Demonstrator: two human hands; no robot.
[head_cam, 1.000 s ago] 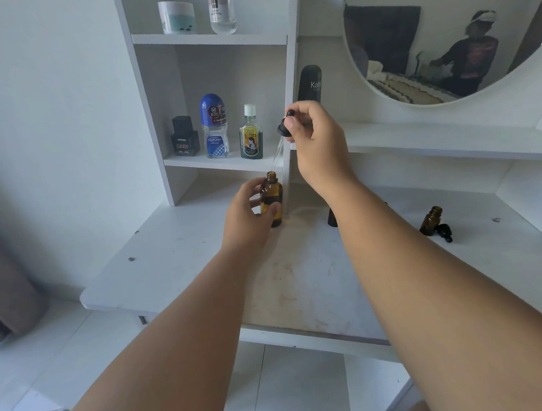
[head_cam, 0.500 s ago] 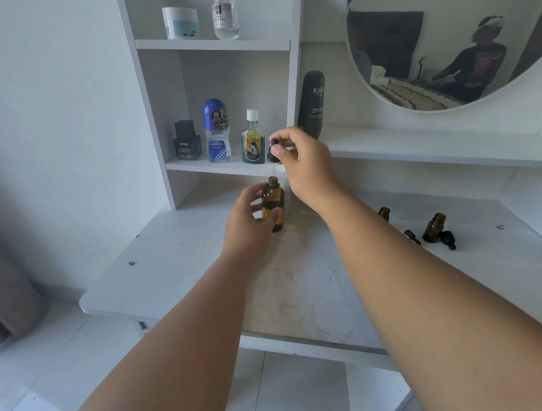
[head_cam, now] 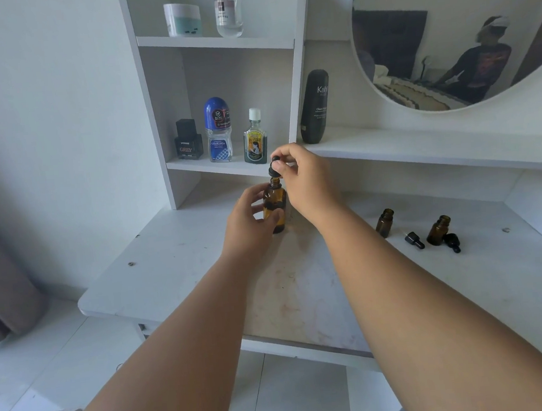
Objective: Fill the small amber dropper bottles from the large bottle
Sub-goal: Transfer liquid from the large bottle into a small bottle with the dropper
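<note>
One bottle (head_cam: 274,206) is gripped by the left hand (head_cam: 248,220), its dropper (head_cam: 274,167) pinched by the right hand (head_cam: 306,179); drops may be spilled if it is misaimed

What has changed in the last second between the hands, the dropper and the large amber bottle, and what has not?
The right hand, pinching the black dropper cap, has come down from well above the large amber bottle to just over its mouth. The left hand still grips that bottle on the table. The two small amber bottles and loose droppers have not moved.
</note>
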